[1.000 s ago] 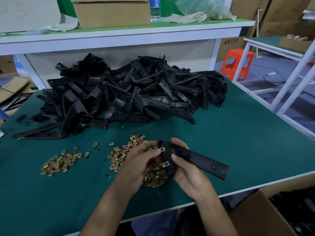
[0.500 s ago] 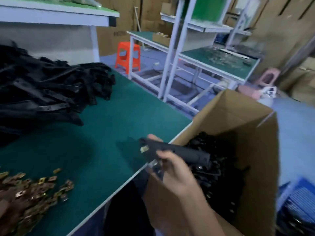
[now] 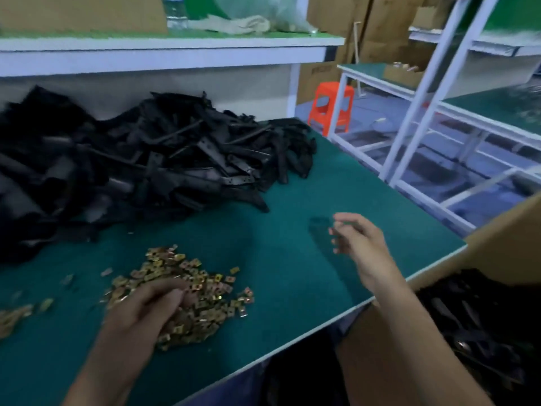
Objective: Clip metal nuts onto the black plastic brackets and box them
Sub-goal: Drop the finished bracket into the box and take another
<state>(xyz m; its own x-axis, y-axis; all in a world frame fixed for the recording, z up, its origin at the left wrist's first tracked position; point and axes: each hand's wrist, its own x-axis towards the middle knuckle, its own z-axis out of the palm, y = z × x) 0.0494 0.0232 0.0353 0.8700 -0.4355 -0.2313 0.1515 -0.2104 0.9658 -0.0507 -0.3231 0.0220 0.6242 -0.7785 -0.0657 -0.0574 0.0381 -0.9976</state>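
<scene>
Looking down on a dark green workbench [image 3: 336, 186], the view is blurred by motion. The left hand [image 3: 146, 306] rests on a heap of small, square, brass-coloured metal nuts [image 3: 210, 288] near the front edge of the bench. Its fingers curl down into the heap, and whether they pinch a nut cannot be told. The right hand [image 3: 360, 238] hovers above bare bench to the right of the heap, fingers loosely bent and holding nothing. Behind both hands a large tangled pile of long, flat black plastic brackets [image 3: 164, 159], some with small holes along them, fills the back of the bench. At the right, beside the bench edge, an open brown cardboard box [image 3: 503, 230] holds more black brackets [image 3: 474, 317]. A few stray nuts [image 3: 11, 317] lie far left.
</scene>
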